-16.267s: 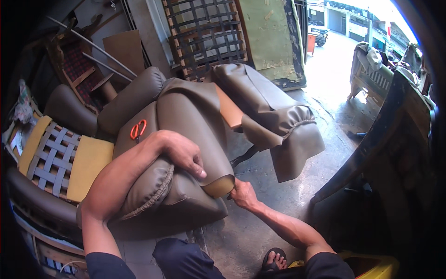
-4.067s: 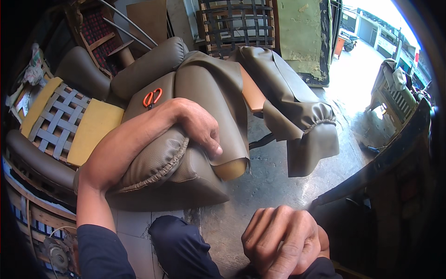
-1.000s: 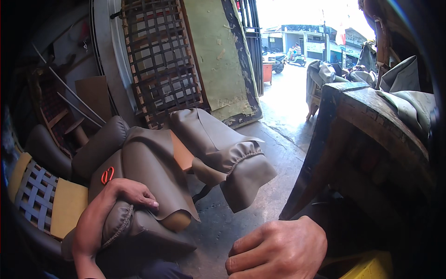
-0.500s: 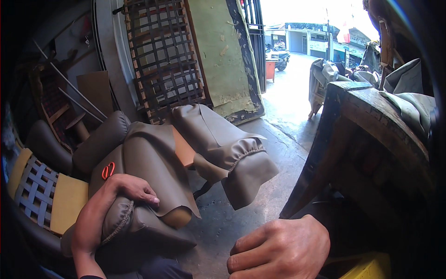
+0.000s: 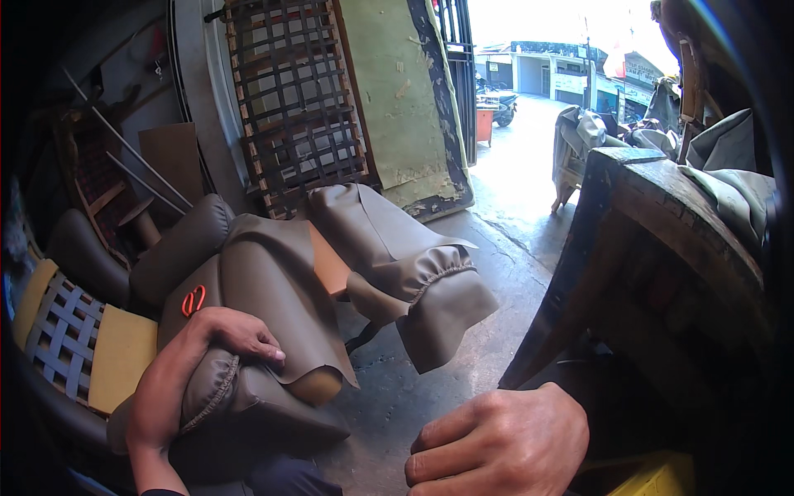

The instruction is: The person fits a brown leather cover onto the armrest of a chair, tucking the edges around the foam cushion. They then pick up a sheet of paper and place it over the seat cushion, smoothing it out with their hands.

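Found brown cushion (image 5: 269,302) stretching lengthwise away from curled left hand (image 5: 248,337), farther from curled right hand (image 5: 500,442) (couldn't tell either's grip).

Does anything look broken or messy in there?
Yes, two things. The pale green panel standing at the back looks damaged: its surface is scuffed and its edge is ragged, with dark patches showing. Near the left hand, the brown cover looks untidy: its end hangs loose, with yellowish padding peeking out.

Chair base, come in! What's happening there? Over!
Left hand by brown seat cover. Right hand curled, away from it, any contents hidden. Orange-handled scissors lying nearby.
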The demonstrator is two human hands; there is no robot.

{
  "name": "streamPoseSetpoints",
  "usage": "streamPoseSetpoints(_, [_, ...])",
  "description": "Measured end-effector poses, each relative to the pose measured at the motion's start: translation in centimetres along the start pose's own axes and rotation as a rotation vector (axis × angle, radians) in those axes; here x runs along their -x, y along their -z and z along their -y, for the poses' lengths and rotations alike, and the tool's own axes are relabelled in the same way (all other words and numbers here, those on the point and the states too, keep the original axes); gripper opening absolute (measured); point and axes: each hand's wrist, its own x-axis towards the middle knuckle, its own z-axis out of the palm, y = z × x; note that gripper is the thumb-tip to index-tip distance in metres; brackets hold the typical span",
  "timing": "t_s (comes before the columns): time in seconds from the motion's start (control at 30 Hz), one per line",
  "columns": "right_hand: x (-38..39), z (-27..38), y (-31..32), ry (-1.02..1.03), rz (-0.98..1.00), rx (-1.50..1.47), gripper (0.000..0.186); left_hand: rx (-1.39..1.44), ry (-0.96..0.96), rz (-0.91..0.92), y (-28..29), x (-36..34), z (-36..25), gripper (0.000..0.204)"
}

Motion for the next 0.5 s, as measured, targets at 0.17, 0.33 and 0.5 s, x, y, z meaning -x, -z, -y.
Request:
streamPoseSetpoints(0.17, [0.04,-0.25,0.18,0.015,0.006,0.007,0.013,-0.002,0.001,0.004,-0.08,-0.18,0.18,0.034])
streamPoseSetpoints(0.33, [0.1,-0.37,0.28,0.036,0.022,0.025,0.013,0.002,-0.001,0.003,-0.05,-0.28,0.15,0.034])
streamPoseSetpoints(0.5, [0.18,-0.3,-0.2,0.037,-0.012,0.017,0.013,-0.004,-0.002,-0.006,-0.01,-0.3,-0.2,0.034])
